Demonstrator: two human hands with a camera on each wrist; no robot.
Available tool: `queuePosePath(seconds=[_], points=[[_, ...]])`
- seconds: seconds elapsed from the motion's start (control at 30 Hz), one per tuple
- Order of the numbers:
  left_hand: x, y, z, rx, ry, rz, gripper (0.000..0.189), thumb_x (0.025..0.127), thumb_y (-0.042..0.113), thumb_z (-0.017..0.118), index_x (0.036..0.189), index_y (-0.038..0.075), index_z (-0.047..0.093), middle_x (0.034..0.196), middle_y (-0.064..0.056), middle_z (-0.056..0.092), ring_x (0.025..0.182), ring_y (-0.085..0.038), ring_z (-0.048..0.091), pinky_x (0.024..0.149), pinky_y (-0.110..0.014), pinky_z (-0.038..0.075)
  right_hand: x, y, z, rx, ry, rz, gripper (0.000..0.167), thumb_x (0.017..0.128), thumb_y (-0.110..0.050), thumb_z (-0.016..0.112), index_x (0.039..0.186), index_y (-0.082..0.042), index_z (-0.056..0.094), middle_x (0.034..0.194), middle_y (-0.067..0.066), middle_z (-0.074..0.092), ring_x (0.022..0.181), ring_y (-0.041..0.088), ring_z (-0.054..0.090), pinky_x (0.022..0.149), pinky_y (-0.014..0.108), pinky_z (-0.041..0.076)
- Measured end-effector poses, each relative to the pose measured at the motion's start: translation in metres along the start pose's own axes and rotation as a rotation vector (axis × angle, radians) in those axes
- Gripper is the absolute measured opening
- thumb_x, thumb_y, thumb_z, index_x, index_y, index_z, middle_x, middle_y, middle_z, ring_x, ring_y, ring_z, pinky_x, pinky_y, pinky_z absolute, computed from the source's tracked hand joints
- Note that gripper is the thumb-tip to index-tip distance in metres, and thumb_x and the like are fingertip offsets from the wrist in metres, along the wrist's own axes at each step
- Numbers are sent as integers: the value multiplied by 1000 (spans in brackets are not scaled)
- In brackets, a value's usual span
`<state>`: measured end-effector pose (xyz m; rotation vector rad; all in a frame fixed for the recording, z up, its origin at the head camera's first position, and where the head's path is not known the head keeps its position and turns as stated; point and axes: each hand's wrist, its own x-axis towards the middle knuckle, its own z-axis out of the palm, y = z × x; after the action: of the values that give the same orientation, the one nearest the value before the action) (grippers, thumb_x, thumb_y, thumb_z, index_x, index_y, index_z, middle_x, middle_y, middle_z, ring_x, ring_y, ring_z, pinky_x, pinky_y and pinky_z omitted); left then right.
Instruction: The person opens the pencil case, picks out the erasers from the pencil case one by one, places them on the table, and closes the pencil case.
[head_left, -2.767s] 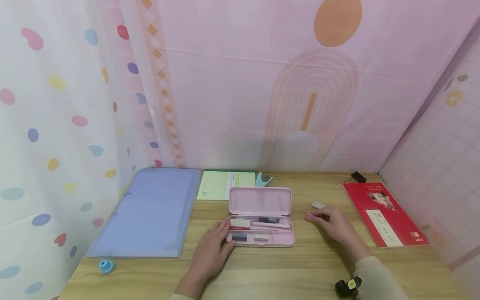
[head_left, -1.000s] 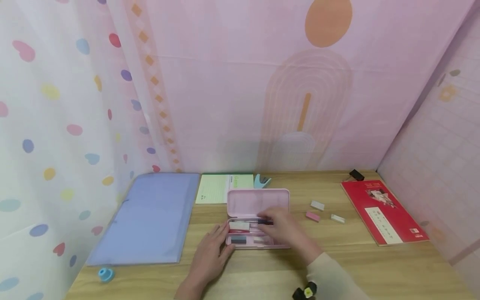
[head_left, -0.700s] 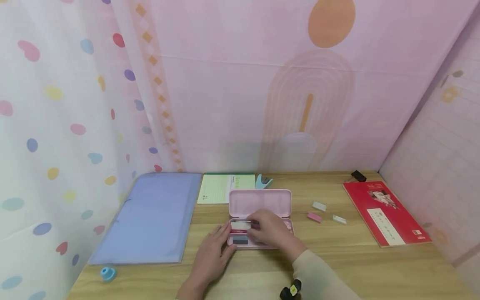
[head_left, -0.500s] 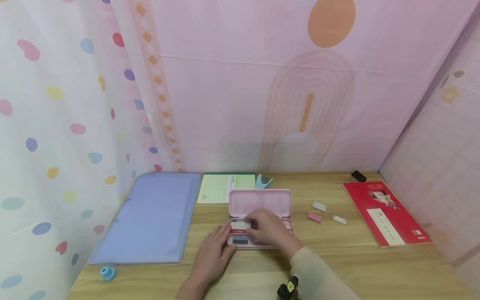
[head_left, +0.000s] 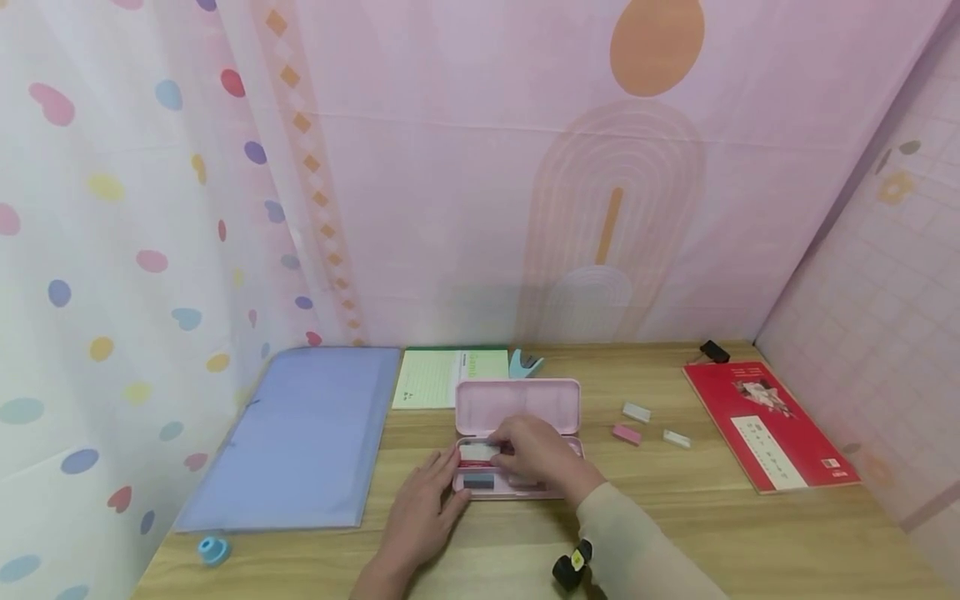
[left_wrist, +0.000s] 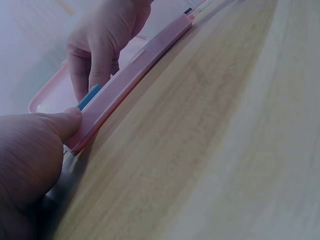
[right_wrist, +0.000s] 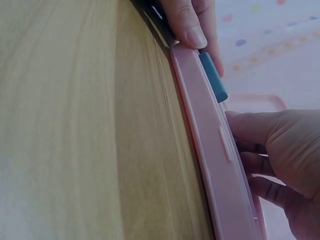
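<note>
A pink pencil case point(head_left: 519, 407) lies with its lid raised. My left hand point(head_left: 422, 508) rests against its left end, fingers stretched along the side and thumb point(left_wrist: 70, 121) on the front corner. My right hand point(head_left: 536, 450) reaches into the back compartment, beside a white block point(head_left: 478, 452) and a thin red item point(head_left: 472, 464). The case's front wall hides its fingertips in the right wrist view, so I cannot tell what they hold. A blue-grey eraser point(head_left: 478, 481) sits in the front compartment. The right hand covers much of the case's right half.
Right of the case lie a pink eraser point(head_left: 627, 435), a grey-white block point(head_left: 637, 412) and a small white block point(head_left: 677, 438). A red booklet point(head_left: 772, 425) is farther right. Leftward are a blue folder point(head_left: 292, 442) and a blue knob-shaped piece point(head_left: 213, 550). A notepad point(head_left: 431, 379) lies behind.
My right hand has put the pink eraser down on the table and moved left into the pencil case, then slid farther left towards the white block. The left hand has stayed put.
</note>
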<state>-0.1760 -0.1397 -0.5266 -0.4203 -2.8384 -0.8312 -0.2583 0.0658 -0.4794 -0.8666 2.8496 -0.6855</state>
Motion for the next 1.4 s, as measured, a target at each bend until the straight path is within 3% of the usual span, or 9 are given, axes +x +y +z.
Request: queuePosePath(seconds=[0.1,0.33,0.4,0.6,0.77,0.87,0.97,1.13,1.4], points=[[0,0,-1,1,8,8,60,95,37,59,146,12,41,151,0,38,138,-32,34,112,-54,26,1,1,0,-27,-4,-26,28,85,-26,75,112,-18,74,96,-12,69,86,3,59,87,29,53],[0,-2,0,-4,-10,-5,62,95,40,58,148,16,39,152,2,37,139,-30,33,113,-53,25,0,5,1,-74,28,-69,27,84,-30,74,109,-20,74,82,-16,61,73,5,51,69,20,48],[0,-2,0,-6,-6,-6,62,94,40,59,148,16,39,152,2,37,139,-31,33,113,-54,25,-4,8,-1,-79,59,-77,25,84,-31,74,107,-20,74,84,-17,62,74,4,51,71,20,49],[0,0,3,-11,-6,-21,60,94,40,59,146,15,41,152,2,37,139,-30,33,113,-53,24,-33,22,-17,-15,159,-87,20,85,-28,72,103,-19,73,90,-13,63,79,5,52,74,24,52],[1,0,3,-5,-20,-34,60,95,40,58,147,15,41,153,2,36,140,-29,32,114,-52,24,-70,49,-32,9,254,-91,19,80,-19,76,98,-15,73,88,-11,64,75,4,55,66,21,51],[1,-1,2,-3,-27,-49,61,95,41,57,147,16,40,153,3,35,140,-28,31,114,-51,23,-96,69,-41,-44,297,-55,21,77,-18,78,97,-15,74,93,-6,68,76,4,59,64,21,52],[1,-2,2,-6,-23,-48,61,95,41,58,147,15,41,153,3,36,140,-29,32,114,-52,23,-122,90,-50,-55,299,41,23,76,-17,80,98,-16,75,101,-3,70,80,6,61,67,22,53],[2,-4,2,-6,-23,-45,61,95,42,57,147,16,40,153,3,36,140,-29,32,114,-52,24,-159,120,-64,-20,271,204,24,77,-16,80,100,-19,75,89,-11,66,75,4,57,64,23,51],[2,-4,5,-3,-18,-34,61,95,41,58,147,15,41,153,2,36,139,-31,32,113,-54,24,-180,148,-73,23,231,285,19,79,-15,79,97,-17,75,81,-13,61,72,5,53,61,22,49]])
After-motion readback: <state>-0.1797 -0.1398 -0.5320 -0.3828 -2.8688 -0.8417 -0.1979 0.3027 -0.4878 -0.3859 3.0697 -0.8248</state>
